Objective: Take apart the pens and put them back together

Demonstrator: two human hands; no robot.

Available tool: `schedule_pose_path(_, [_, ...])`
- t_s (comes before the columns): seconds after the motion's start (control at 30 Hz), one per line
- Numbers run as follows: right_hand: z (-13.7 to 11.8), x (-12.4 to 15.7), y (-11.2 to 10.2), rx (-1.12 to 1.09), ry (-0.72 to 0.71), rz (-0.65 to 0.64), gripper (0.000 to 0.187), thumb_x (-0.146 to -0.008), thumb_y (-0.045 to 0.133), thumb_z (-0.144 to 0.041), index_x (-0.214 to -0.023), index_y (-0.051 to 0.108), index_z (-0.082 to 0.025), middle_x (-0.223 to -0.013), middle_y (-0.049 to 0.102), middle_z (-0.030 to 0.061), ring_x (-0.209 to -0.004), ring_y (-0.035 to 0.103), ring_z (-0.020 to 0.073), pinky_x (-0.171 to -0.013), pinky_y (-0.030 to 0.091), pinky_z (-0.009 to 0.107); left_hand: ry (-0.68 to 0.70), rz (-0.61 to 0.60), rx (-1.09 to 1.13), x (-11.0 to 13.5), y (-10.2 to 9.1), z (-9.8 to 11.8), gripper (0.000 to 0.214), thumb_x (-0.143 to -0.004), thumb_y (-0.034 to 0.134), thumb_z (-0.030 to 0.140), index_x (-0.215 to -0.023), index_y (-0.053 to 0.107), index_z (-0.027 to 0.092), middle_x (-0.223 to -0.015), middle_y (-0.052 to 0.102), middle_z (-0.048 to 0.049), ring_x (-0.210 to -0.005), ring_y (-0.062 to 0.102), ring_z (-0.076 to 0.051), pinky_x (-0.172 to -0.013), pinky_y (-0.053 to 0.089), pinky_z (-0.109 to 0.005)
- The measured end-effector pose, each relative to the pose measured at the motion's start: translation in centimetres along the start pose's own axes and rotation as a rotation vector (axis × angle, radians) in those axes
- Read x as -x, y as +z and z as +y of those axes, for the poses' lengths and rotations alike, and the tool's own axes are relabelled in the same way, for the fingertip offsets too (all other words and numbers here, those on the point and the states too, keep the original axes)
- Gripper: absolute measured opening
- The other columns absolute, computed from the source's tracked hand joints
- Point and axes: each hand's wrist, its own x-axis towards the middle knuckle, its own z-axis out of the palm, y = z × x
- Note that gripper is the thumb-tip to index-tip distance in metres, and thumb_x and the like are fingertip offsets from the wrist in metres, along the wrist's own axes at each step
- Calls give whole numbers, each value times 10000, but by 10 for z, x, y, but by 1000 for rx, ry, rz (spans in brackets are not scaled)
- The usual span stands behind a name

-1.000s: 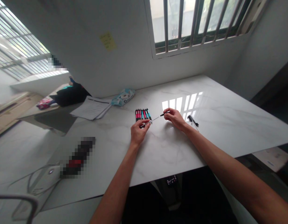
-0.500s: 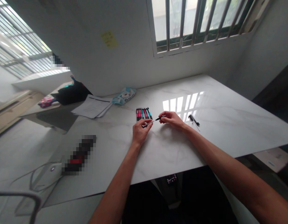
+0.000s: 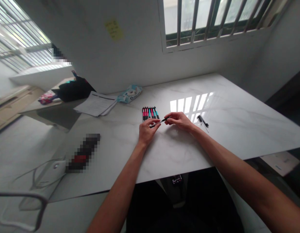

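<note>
Centre of the head view, over the white marbled table (image 3: 174, 152), both bare hands work close together on a pen in parts. Left hand (image 3: 147, 132): thumb and fingers pinching a slim pen barrel (image 3: 154, 124), tilted, with its upper end toward the right hand. Right hand (image 3: 178, 121): thumb and fingertips pinching a black pen piece (image 3: 165, 119), lined up with the barrel. Tips of the two parts meet or nearly so; cannot tell if joined.

Just beyond the left hand, a row of red and teal pens (image 3: 150, 112) with black ends, side by side, the near ends partly hidden by the hand. Right of the right hand, loose black pen parts (image 3: 200, 119) and a thin white stick (image 3: 205, 127) lie on the table. Farther back and left: blue-and-white packet (image 3: 130, 94), printed sheets (image 3: 95, 104) overlapping, dark bag (image 3: 76, 89). Yellow note (image 3: 114, 29) on wall. Pixelated item (image 3: 83, 153) at left.
</note>
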Motion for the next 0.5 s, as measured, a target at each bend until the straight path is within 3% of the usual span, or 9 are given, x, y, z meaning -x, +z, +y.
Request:
schedule_pose_path(0.27, [-4,2,-3,407,-6,71,467,-937,620,-585,-860,775,-151,-703,744,59,-623,650,156,-631,477,268,41,4,-6,-1,0,2,138,-847,779,290,-968,813,233,-926,762,-32,-796,672,-163,-768,550,-288])
schedule_pose_path(0.4, [-4,1,-5,342,-56,68,416,-858,732,-510,-1101,740,-172,-841,766,53,-720,678,169,-684,503,272,10,-3,-23,0,1,2,143,-847,785,306,-968,816,237,-910,766,-30,-775,662,-164,-764,554,-295])
schedule_pose_path(0.5, [-4,1,-6,325,-56,63,353,-858,720,-494,-988,737,-166,-826,756,54,-726,677,172,-689,508,275,7,-4,-26,0,1,0,141,-845,786,301,-968,816,241,-915,767,-29,-782,668,-166,-765,553,-300])
